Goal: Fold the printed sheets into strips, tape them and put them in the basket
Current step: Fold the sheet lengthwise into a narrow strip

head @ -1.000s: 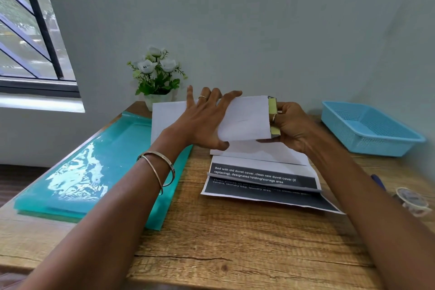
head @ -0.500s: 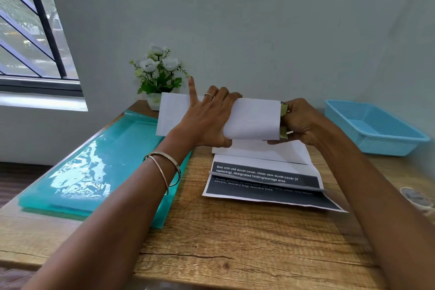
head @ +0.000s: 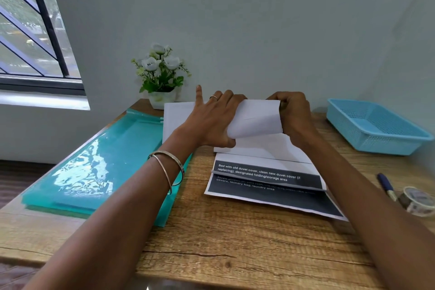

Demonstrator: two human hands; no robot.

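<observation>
I hold a folded white sheet point(head: 256, 119) above the back of the wooden table point(head: 235, 242). My left hand point(head: 211, 120) grips its middle, thumb under and fingers over, with the little finger raised. My right hand point(head: 293, 113) pinches its right end. The left part of the sheet point(head: 175, 115) sticks out past my left hand. Below lie printed sheets point(head: 268, 179) with white text on dark bands, partly folded. The blue plastic basket point(head: 376, 125) stands at the back right with nothing visible in it. A roll of tape point(head: 417, 200) sits at the right edge.
A teal plastic folder point(head: 98, 167) covers the left of the table. A small pot of white flowers point(head: 161, 77) stands at the back against the wall. A blue pen point(head: 386, 186) lies beside the tape. A barred window point(head: 28, 30) is at upper left.
Both hands have brought the sheet's right part down and curled it over. My right hand has closed over the end, hiding the green strip seen there earlier.
</observation>
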